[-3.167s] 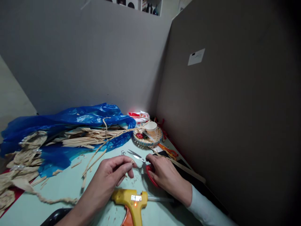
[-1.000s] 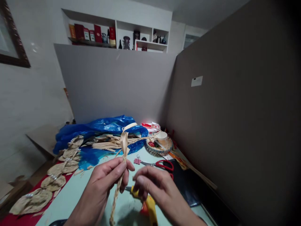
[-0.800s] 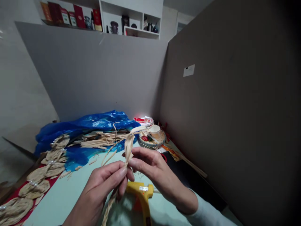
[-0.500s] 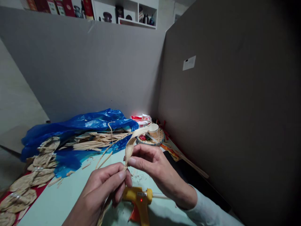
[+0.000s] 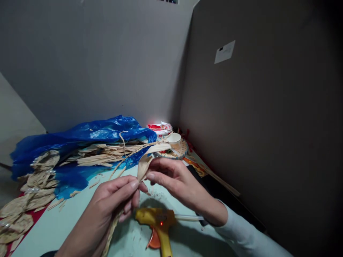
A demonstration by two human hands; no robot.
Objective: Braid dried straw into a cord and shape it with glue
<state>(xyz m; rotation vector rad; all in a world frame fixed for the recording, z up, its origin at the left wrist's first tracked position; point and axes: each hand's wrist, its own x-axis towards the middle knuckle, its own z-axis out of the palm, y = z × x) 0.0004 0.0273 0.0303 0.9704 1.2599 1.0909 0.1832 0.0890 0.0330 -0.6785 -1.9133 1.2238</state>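
Between thumb and fingers, my left hand point(image 5: 118, 198) pinches a pale dried husk strip point(image 5: 143, 166), possibly corn husk. Below that hand a narrow twisted length of the same material point(image 5: 111, 232) hangs down. My right hand point(image 5: 171, 178) grips the strip's edge just above the pinch, thumb and fingertips closed. The strip's wide free end arches up and away toward a white cup point(image 5: 174, 139). Under both hands, a yellow glue gun point(image 5: 158, 219) with an orange trigger lies on the pale green table point(image 5: 80, 214); its red light is lit and a clear glue stick sticks out.
A blue plastic bag point(image 5: 88, 134) with a bundle of husk strips point(image 5: 99, 157) lies at the back left. Flat braided husk pieces point(image 5: 37, 196) rest on red material at left. The cup stands on a round woven tray point(image 5: 183, 150). Grey panels point(image 5: 120, 64) enclose the back and right.
The view has tilted down, and the shelf has mostly left the top. Both hands keep hold of the strip, whose part above the pinch is spread wider and leans more to the right.
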